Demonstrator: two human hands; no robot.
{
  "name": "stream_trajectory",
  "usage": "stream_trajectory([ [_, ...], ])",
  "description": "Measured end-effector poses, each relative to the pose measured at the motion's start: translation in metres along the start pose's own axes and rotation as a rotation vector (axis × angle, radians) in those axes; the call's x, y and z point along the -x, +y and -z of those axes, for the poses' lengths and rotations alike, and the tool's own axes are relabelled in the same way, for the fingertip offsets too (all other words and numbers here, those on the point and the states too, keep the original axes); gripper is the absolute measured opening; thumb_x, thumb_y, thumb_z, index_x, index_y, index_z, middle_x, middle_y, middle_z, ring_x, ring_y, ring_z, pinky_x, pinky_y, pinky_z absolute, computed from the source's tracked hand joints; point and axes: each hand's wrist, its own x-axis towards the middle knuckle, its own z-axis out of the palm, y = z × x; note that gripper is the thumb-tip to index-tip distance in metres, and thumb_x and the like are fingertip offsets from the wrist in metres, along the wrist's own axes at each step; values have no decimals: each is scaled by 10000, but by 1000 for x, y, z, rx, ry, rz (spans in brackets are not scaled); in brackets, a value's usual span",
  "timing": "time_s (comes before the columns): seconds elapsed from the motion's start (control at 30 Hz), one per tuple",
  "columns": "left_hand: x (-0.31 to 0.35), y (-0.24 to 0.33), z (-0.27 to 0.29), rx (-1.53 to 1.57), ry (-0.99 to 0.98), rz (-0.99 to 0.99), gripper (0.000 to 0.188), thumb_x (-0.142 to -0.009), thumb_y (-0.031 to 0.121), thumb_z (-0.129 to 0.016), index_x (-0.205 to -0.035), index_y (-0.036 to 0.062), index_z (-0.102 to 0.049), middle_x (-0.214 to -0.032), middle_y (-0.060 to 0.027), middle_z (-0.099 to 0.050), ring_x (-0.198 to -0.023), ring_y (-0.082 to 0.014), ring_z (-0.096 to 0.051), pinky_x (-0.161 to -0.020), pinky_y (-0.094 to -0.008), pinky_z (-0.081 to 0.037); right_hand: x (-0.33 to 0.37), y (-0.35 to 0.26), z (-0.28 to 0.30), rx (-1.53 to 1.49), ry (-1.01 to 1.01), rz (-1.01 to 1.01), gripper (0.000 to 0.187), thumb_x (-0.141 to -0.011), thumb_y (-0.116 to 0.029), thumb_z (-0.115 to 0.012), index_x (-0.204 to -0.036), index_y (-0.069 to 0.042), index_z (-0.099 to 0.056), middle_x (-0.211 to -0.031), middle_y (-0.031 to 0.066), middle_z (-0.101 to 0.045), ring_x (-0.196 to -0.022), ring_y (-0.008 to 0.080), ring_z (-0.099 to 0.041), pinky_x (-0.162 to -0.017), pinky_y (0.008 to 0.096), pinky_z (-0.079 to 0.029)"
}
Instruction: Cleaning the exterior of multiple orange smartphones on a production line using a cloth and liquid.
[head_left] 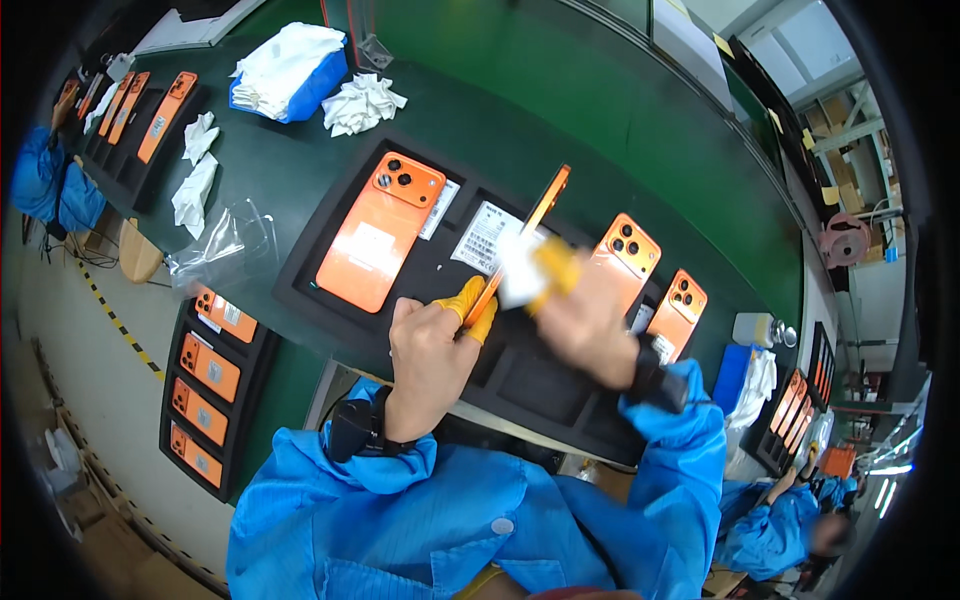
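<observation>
An orange smartphone (pixel 546 203) stands edge-on above the black foam tray (pixel 545 385). My left hand (pixel 430 345), with yellow finger cots on, pinches its lower end. My right hand (pixel 588 325), smeared by motion and also in yellow finger cots, presses a white wipe (pixel 518 268) against the phone's side. In the tray, an orange phone (pixel 372 245) lies camera side up at the left. Two more, one orange phone (pixel 628 255) and another orange phone (pixel 680 310), lie at the right, the first partly behind my right hand. A white label (pixel 485 237) shows between them.
A blue box of white wipes (pixel 325 85) and crumpled wipes (pixel 362 104) stand at the back left. A clear plastic bag (pixel 232 245) and a second tray of orange phones (pixel 215 395) are at the left. A blue box (pixel 735 375) and a pump bottle (pixel 755 330) stand right. Co-workers sit at both sides.
</observation>
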Motion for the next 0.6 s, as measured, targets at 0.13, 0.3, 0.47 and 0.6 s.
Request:
stream_trajectory([
  [0.13,3,-3,-5,15,3,-6,115,-685,84,-717,-677,13,-628,-577,-94,-552,-524,-260,-515,-578,-357,-335,5,22,-6,154,-22,-176,181,-570,-47,-653,-747,-19,-625,-753,116,-509,-652,252,-519,-537,346,-413],
  [0.3,1,-4,-8,75,-38,-47,129,-681,102,-723,-689,7,-636,-613,-100,-584,-552,-264,-548,-577,-371,-352,14,-28,-6,-154,-35,15,192,-582,-75,-656,-757,-7,-614,-732,91,-547,-632,235,-520,-536,362,-417],
  [0.47,-15,-3,4,-27,-107,-84,182,-682,104,-740,-776,-25,-653,-648,-157,-575,-611,-297,-523,-565,-394,-406,-13,48,-8,94,164,-282,128,-653,12,-628,-780,2,-626,-901,160,-578,-732,286,-553,-625,381,-468],
  [0.6,-61,26,18,-93,-235,-98,421,-684,287,-773,-922,-41,-657,-680,-195,-582,-740,-348,-594,-635,-421,-475,-14,52,-12,125,99,-341,161,-659,43,-615,-816,12,-630,-967,175,-587,-758,302,-567,-661,383,-491],
])
